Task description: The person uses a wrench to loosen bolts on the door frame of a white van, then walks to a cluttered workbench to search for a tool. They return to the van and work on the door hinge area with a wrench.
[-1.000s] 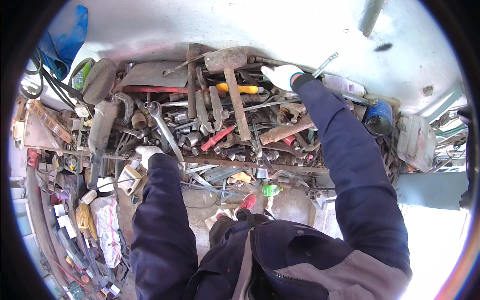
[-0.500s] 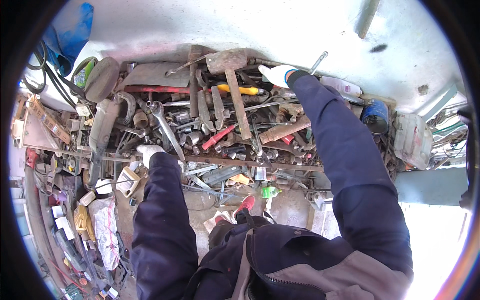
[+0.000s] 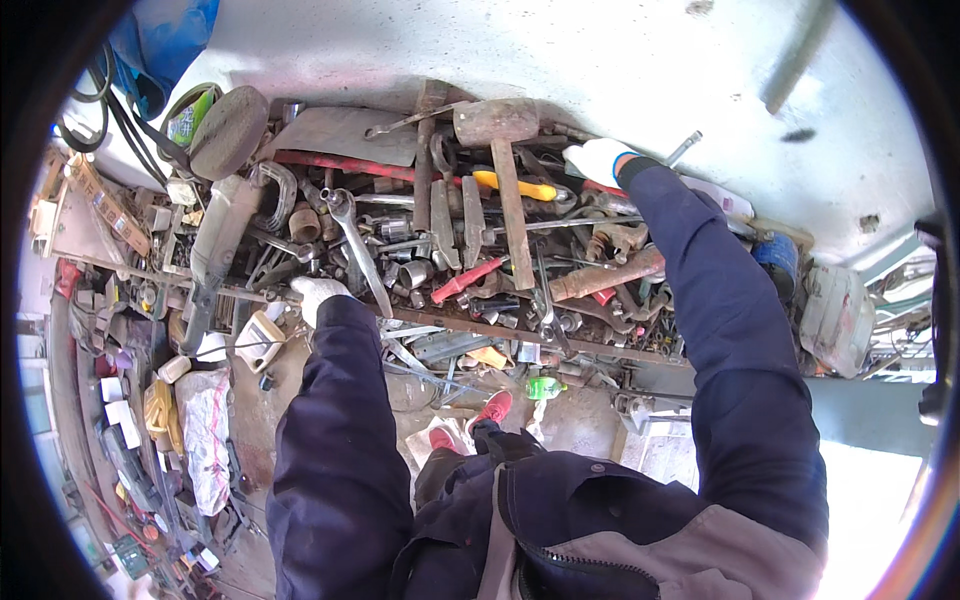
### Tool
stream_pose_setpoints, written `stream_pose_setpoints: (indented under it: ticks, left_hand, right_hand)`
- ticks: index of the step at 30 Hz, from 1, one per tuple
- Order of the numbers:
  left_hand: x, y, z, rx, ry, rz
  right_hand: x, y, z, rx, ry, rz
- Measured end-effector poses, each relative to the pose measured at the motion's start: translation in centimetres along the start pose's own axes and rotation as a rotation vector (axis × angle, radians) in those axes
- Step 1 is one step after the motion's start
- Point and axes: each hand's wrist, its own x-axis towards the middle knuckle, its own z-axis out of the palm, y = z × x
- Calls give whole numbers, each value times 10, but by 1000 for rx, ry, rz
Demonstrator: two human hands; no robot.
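Note:
My left hand [image 3: 318,298], in a white glove, rests at the front rail [image 3: 450,322] of a bench heaped with tools. Its fingers are too small and bunched to read. Nearest to it lies a long ratchet wrench [image 3: 358,250], its head pointing away. My right hand [image 3: 597,162], also white-gloved, reaches to the back of the heap by the wall. Its fingers point left, and whether they hold anything is hidden. Left of it are a yellow handle [image 3: 515,185] and a wooden mallet [image 3: 497,120] lying on the pile. A metal rod [image 3: 685,148] juts up behind my right wrist.
Sockets, a red-handled tool [image 3: 468,280] and a C-clamp [image 3: 272,195] crowd the bench. On the right stand a blue can [image 3: 776,262] and a whitish plastic jug [image 3: 838,318]. A pale jug [image 3: 258,340], a green bottle [image 3: 543,387] and scattered parts lie below.
The whole view has shifted, so the bench appears farther right. Both hands keep nearly the same places at the bench, and the right one looks slightly more bunched.

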Motion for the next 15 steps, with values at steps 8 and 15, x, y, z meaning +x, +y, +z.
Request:
stream_pose_setpoints:
  ticks: [8,15]
  left_hand:
    - [-66,42,-96,-256,-83,-239]
    - [-36,21,-56,-133,-51,-113]
  right_hand:
    - [6,-6,-2,207,-95,80]
    - [8,-9,0,161,-85,104]
